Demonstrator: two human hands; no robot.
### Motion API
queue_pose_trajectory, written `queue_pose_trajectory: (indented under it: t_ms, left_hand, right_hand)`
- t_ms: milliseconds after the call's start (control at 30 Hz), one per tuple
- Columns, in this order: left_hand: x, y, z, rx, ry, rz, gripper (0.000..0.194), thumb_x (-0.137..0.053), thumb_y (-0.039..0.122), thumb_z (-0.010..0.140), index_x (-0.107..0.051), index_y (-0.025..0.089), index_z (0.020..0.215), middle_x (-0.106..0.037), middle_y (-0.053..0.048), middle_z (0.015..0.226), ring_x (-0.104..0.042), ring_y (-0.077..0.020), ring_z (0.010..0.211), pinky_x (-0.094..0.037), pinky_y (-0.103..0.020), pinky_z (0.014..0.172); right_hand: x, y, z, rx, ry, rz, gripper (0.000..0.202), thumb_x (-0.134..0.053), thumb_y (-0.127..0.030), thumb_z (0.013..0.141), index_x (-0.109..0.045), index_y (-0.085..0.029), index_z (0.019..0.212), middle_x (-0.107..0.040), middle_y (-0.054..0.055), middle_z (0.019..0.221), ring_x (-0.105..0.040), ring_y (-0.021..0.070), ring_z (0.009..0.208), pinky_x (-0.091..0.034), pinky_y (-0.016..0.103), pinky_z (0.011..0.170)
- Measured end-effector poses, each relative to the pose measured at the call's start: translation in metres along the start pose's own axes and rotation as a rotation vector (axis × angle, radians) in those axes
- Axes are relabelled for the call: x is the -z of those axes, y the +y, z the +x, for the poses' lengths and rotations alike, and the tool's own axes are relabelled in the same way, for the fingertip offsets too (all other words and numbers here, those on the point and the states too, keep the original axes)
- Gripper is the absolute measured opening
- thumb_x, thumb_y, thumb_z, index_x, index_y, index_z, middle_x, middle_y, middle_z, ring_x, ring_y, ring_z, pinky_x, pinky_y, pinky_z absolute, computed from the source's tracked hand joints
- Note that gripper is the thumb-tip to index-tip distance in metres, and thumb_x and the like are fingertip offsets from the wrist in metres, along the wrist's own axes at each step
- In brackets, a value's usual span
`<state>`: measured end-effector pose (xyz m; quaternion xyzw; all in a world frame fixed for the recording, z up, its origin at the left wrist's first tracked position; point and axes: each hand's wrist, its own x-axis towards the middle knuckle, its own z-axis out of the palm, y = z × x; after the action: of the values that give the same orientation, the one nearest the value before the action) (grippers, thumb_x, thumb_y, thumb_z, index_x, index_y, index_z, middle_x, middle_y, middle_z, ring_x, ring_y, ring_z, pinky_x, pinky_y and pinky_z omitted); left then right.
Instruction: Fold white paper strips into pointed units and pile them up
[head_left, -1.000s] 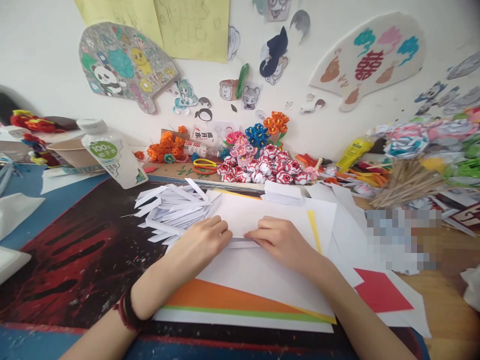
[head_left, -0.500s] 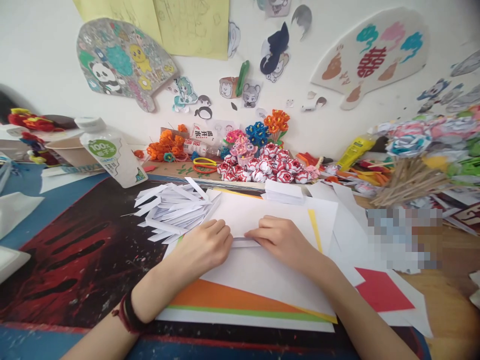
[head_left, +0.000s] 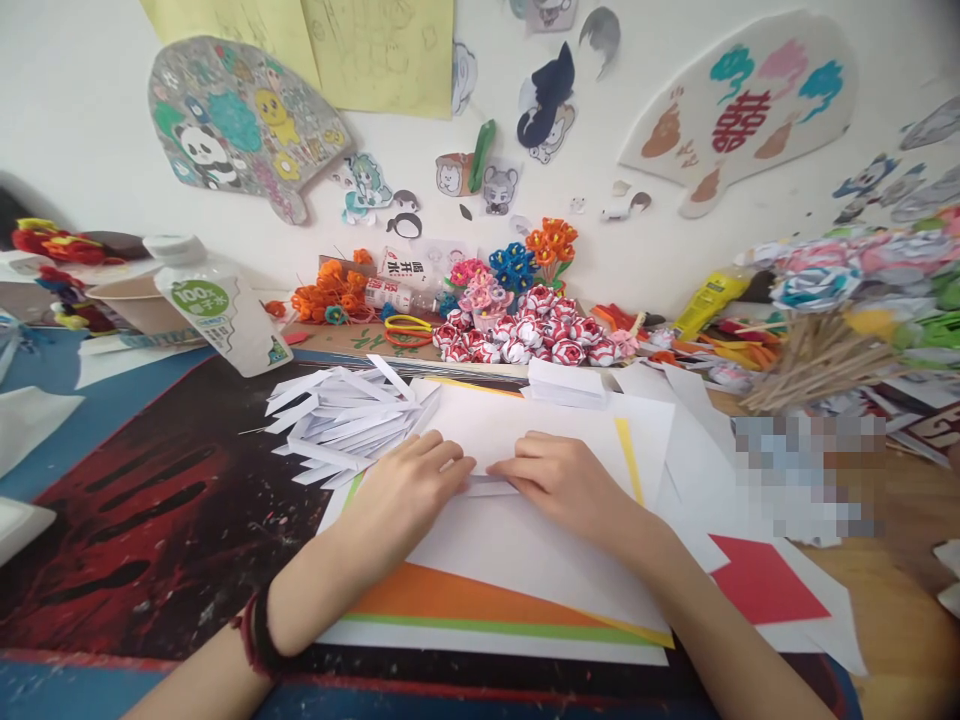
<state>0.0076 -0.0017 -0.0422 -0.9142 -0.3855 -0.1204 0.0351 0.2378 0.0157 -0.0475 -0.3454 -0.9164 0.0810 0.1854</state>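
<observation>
A narrow white paper strip point(head_left: 489, 487) lies across the middle of a white sheet point(head_left: 525, 545), one edge of it folded. My left hand point(head_left: 416, 490) is closed on the strip's left end, thumb hidden beneath the fingers. On the right end, my right hand point(head_left: 559, 490) pinches the strip with the index finger stretched along the fold. Under the white sheet, orange paper point(head_left: 465, 595) and a green-edged sheet show in a stack. Close beyond my left hand is a heap of folded white strips point(head_left: 345, 415).
A small stack of white paper point(head_left: 566, 383) lies at the sheet's far edge. Red-and-white paper flowers point(head_left: 555, 330) crowd the back. A white bottle point(head_left: 221, 305) stands tilted at back left. Red paper point(head_left: 769, 580) lies at right, near bundled sticks point(head_left: 817, 360).
My left hand's index finger has stretched rightward along the strip, closer to my right fingertips. My right hand has barely moved.
</observation>
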Motion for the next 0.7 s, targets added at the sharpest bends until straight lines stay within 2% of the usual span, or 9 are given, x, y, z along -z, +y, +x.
queue_pose_trajectory:
  t_ms: [267, 400, 500, 700]
  left_hand:
    - [0.000, 0.007, -0.002, -0.111, -0.061, 0.123, 0.014, -0.049, 0.015, 0.094, -0.062, 0.012, 0.099, -0.061, -0.006, 0.081, -0.054, -0.0208, 0.078, -0.046, -0.032, 0.063]
    - [-0.002, 0.007, -0.003, -0.161, -0.067, 0.182, 0.015, -0.048, 0.012, 0.094, -0.062, 0.010, 0.098, -0.061, -0.006, 0.081, -0.055, -0.0212, 0.078, -0.047, -0.033, 0.062]
    - [-0.005, 0.007, -0.003, -0.197, -0.059, 0.217, 0.016, -0.046, 0.010, 0.094, -0.062, 0.010, 0.097, -0.062, -0.007, 0.082, -0.056, -0.0213, 0.078, -0.047, -0.033, 0.061]
    - [-0.005, 0.007, -0.002, -0.207, -0.075, 0.245, 0.018, -0.046, 0.010, 0.094, -0.063, 0.009, 0.097, -0.062, -0.008, 0.082, -0.057, -0.0221, 0.079, -0.048, -0.034, 0.061]
  right_hand:
    - [0.001, -0.005, 0.002, 0.045, 0.021, -0.143, 0.019, -0.057, -0.029, 0.092, -0.070, -0.020, 0.102, -0.064, 0.002, 0.075, -0.055, 0.0170, 0.073, -0.036, 0.031, 0.064]
    - [-0.004, -0.005, 0.002, 0.070, 0.038, -0.187, 0.014, -0.057, -0.024, 0.092, -0.070, -0.019, 0.094, -0.064, 0.003, 0.082, -0.052, 0.0170, 0.076, -0.035, 0.030, 0.065]
    - [-0.006, -0.006, 0.001, 0.108, 0.039, -0.171, 0.015, -0.053, -0.018, 0.094, -0.068, -0.017, 0.096, -0.065, 0.004, 0.091, -0.052, 0.0169, 0.081, -0.036, 0.030, 0.068]
    - [-0.009, -0.008, 0.001, 0.092, 0.024, -0.161, 0.020, -0.049, -0.016, 0.096, -0.068, -0.016, 0.091, -0.057, 0.003, 0.075, -0.048, 0.0159, 0.072, -0.033, 0.029, 0.063]
